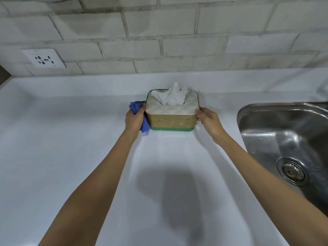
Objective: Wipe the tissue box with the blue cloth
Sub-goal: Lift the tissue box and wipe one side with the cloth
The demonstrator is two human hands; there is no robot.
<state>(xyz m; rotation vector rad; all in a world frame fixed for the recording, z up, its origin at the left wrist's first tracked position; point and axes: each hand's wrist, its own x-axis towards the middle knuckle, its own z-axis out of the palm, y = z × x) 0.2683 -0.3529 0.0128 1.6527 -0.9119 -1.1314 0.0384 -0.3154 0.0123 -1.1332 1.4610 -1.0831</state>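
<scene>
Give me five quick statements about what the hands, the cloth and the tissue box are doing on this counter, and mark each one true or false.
1. The left hand presses the blue cloth against the left side of the tissue box. True.
2. The right hand holds a sponge. False: it holds nothing and rests bare against the box's right side.
3. A tissue sticks up out of the box's top. True.
4. The box sits inside the sink. False: it stands on the white counter, left of the sink.
5. A wall socket is directly behind the box. False: it is on the wall far to the left.
</scene>
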